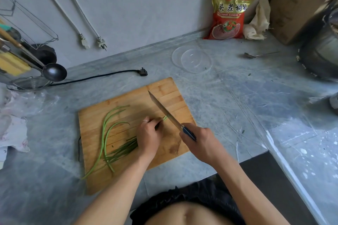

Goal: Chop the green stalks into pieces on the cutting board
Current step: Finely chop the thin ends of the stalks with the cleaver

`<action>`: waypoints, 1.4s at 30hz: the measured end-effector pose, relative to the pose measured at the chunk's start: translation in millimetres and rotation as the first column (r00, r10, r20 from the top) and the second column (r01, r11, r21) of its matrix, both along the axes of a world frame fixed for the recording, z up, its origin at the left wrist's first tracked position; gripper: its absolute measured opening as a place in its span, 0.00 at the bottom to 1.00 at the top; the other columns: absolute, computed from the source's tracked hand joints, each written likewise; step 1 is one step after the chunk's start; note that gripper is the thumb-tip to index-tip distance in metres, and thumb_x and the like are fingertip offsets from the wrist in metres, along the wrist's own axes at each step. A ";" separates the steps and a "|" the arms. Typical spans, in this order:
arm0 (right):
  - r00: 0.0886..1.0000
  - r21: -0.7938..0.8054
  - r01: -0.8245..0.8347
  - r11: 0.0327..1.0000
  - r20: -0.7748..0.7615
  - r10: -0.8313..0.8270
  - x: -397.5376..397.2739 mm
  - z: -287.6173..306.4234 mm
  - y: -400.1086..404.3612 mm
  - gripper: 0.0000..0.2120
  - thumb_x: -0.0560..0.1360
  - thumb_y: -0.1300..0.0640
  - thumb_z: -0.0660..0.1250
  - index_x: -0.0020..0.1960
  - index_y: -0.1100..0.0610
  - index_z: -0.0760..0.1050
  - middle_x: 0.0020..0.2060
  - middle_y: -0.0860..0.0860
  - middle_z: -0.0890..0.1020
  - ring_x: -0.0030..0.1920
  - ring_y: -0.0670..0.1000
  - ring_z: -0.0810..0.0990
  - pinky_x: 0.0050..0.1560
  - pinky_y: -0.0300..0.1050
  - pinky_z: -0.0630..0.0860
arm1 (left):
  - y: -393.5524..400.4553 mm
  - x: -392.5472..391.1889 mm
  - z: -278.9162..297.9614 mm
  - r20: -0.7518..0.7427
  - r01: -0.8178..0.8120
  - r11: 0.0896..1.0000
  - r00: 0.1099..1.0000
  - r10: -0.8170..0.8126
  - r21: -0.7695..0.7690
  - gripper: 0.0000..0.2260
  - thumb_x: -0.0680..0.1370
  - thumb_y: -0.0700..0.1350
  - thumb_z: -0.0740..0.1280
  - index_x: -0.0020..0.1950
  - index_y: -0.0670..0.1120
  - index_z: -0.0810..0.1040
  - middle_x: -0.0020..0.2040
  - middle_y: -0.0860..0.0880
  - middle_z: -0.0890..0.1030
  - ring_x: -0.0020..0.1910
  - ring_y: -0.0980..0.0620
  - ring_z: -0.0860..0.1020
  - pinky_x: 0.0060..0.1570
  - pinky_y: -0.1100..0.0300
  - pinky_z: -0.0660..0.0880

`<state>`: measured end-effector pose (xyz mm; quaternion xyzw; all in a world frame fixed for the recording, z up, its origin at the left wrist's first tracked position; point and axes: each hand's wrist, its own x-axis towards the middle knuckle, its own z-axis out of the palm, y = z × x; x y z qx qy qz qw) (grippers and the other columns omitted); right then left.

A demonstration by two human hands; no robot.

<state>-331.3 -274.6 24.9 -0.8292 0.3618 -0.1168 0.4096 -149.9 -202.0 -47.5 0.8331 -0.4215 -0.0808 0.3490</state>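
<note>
A: Obs. — where are the stalks [113,140], and how are they held?

B: On the board [128,100], lying slantwise across its left and middle. Left hand [149,138] presses down on the bunch, fingers curled over it, clenched on the stalks near their right ends. Only a short green tip pokes out past the fingers, right at the blade. Judged reason: bunching keeps the ends even so one stroke cuts all, and curled fingers keep the tips back from the edge

A: And the knife [164,110]?

B: Right hand [198,141] wraps the dark handle, grip tight on it. Blade runs up and away to the left, point over the far half of the board, edge beside the left fingers. It crosses the stalks roughly square-on, which suits short pieces. Whether the edge touches the stalk tip or sits just above it, cannot tell

A: Counts?

B: One board, one knife, two hands. Stalks: two or three long ones curve away to the left on their own, the rest packed in a bundle under the hand; exact number not resolvable. No heap of cut pieces visible on the board, so I judge the chopping has barely started

A: Anything for the cut pieces?

B: One clear bowl [192,59] on the counter [228,97] behind the board, well apart from it. One red bag [231,9] leans on the wall, one spoon [260,55] to its right. Risk noted: blade sits very near the left fingers
</note>
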 end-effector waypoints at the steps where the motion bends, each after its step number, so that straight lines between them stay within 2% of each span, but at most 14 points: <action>1: 0.999 -0.016 -0.018 1.000 -0.032 0.018 0.3 0.7 1.7 0.09 0.80 0.50 0.62 0.57 0.52 0.76 0.34 0.48 0.78 0.32 0.49 0.71 0.34 0.48 0.71 | -0.1 -1.1 0.7 0.010 -0.007 1.000 1.000 0.007 0.016 0.06 0.77 0.40 0.71 0.52 0.45 0.86 0.43 0.43 0.81 0.38 0.44 0.79 0.36 0.58 0.73; 2: 0.997 -0.027 -0.041 0.999 -0.070 0.039 0.4 0.9 4.0 0.12 0.80 0.50 0.62 0.62 0.51 0.75 0.38 0.49 0.80 0.35 0.51 0.74 0.37 0.49 0.74 | 0.5 -2.6 1.6 0.026 -0.015 0.999 1.000 0.014 0.040 0.06 0.77 0.40 0.71 0.52 0.45 0.86 0.43 0.42 0.81 0.38 0.43 0.78 0.36 0.60 0.70; 4: 0.992 -0.048 -0.069 0.996 -0.107 0.064 1.5 0.6 7.9 0.15 0.81 0.50 0.61 0.66 0.51 0.73 0.42 0.51 0.81 0.40 0.54 0.77 0.41 0.54 0.77 | 0.5 -4.2 0.9 0.056 -0.019 0.997 0.998 0.015 0.079 0.06 0.76 0.40 0.71 0.52 0.45 0.86 0.42 0.40 0.80 0.38 0.41 0.78 0.36 0.61 0.67; 12: 0.991 -0.018 -0.069 0.997 -0.119 0.066 5.9 3.1 12.1 0.15 0.80 0.51 0.60 0.66 0.51 0.72 0.44 0.53 0.81 0.43 0.55 0.78 0.43 0.54 0.78 | 1.6 -3.4 -7.6 0.073 -0.028 0.990 0.997 0.018 0.138 0.07 0.77 0.41 0.71 0.54 0.46 0.86 0.46 0.40 0.81 0.41 0.41 0.77 0.37 0.54 0.73; 14: 0.993 0.022 -0.055 0.998 -0.102 0.057 7.7 7.4 9.3 0.13 0.81 0.50 0.59 0.62 0.53 0.74 0.41 0.53 0.81 0.39 0.53 0.78 0.40 0.52 0.77 | 1.4 -3.2 -7.6 0.075 -0.033 0.990 0.997 0.023 0.134 0.08 0.77 0.41 0.70 0.55 0.47 0.86 0.46 0.40 0.81 0.41 0.41 0.77 0.37 0.53 0.74; 16: 0.994 0.059 -0.042 0.997 -0.101 0.047 10.6 10.6 7.5 0.14 0.82 0.47 0.57 0.47 0.55 0.75 0.32 0.50 0.76 0.31 0.50 0.73 0.34 0.50 0.72 | 1.5 -3.1 -8.3 0.065 -0.039 0.991 0.997 0.031 0.127 0.08 0.78 0.43 0.69 0.55 0.47 0.85 0.46 0.41 0.81 0.41 0.41 0.77 0.38 0.52 0.76; 17: 0.994 0.072 -0.037 0.997 -0.105 0.044 12.1 11.6 7.4 0.17 0.82 0.46 0.56 0.40 0.55 0.70 0.28 0.49 0.72 0.28 0.49 0.69 0.32 0.49 0.69 | 2.0 -3.2 -8.2 0.061 -0.035 0.991 0.998 0.027 0.126 0.09 0.78 0.45 0.68 0.55 0.48 0.85 0.46 0.41 0.81 0.41 0.42 0.77 0.39 0.51 0.76; 19: 0.992 0.104 -0.029 0.994 -0.119 0.041 14.2 13.2 6.8 0.21 0.83 0.46 0.54 0.34 0.55 0.63 0.26 0.47 0.66 0.27 0.48 0.64 0.32 0.48 0.65 | 2.9 -3.8 -7.6 0.049 -0.023 0.993 0.999 0.017 0.119 0.10 0.78 0.48 0.67 0.55 0.48 0.85 0.45 0.42 0.81 0.42 0.42 0.77 0.40 0.50 0.76; 23: 0.987 0.189 0.030 0.982 -0.159 0.001 14.4 15.8 3.5 0.21 0.83 0.49 0.54 0.33 0.55 0.60 0.26 0.48 0.66 0.28 0.49 0.63 0.33 0.47 0.64 | 1.8 -4.3 -5.7 0.048 -0.029 0.992 0.999 0.023 0.123 0.10 0.77 0.42 0.69 0.56 0.48 0.85 0.47 0.41 0.80 0.41 0.40 0.77 0.40 0.49 0.77; 28: 0.991 0.164 0.092 0.982 -0.114 -0.074 13.8 17.5 7.5 0.22 0.83 0.49 0.55 0.33 0.58 0.62 0.25 0.49 0.67 0.26 0.47 0.63 0.31 0.44 0.63 | 2.2 -8.6 5.8 0.063 -0.015 0.997 0.998 0.010 0.070 0.14 0.77 0.46 0.64 0.56 0.47 0.85 0.43 0.43 0.78 0.37 0.40 0.77 0.36 0.52 0.76; 31: 0.990 0.164 0.105 0.981 -0.110 -0.087 13.8 14.9 7.4 0.23 0.83 0.49 0.55 0.32 0.57 0.61 0.23 0.46 0.65 0.24 0.47 0.62 0.30 0.43 0.63 | 2.6 -5.0 8.7 0.112 0.038 0.990 0.992 -0.053 0.132 0.12 0.75 0.36 0.69 0.56 0.45 0.85 0.46 0.43 0.80 0.39 0.40 0.79 0.34 0.55 0.74; 34: 0.989 0.164 0.101 0.981 -0.121 -0.081 13.7 13.1 5.1 0.23 0.83 0.48 0.55 0.31 0.55 0.62 0.22 0.45 0.66 0.24 0.46 0.63 0.29 0.43 0.63 | 0.3 4.7 10.8 0.154 0.130 0.974 0.975 -0.159 0.186 0.14 0.73 0.32 0.69 0.55 0.44 0.85 0.47 0.40 0.81 0.41 0.38 0.80 0.35 0.54 0.76; 37: 0.990 0.137 0.081 0.987 -0.126 -0.063 15.0 12.6 5.2 0.22 0.83 0.47 0.55 0.32 0.55 0.63 0.24 0.46 0.67 0.25 0.47 0.63 0.29 0.42 0.63 | -1.5 10.8 10.2 0.172 0.174 0.960 0.962 -0.213 0.221 0.12 0.73 0.32 0.69 0.54 0.43 0.85 0.47 0.39 0.82 0.42 0.36 0.80 0.37 0.52 0.77; 42: 0.986 0.099 0.080 0.992 -0.156 -0.064 14.6 9.0 7.0 0.22 0.82 0.45 0.54 0.32 0.53 0.63 0.25 0.47 0.68 0.26 0.49 0.66 0.29 0.44 0.64 | -0.2 10.4 6.4 0.174 0.158 0.955 0.963 -0.205 0.253 0.11 0.74 0.36 0.73 0.54 0.46 0.85 0.47 0.41 0.82 0.42 0.39 0.81 0.34 0.54 0.76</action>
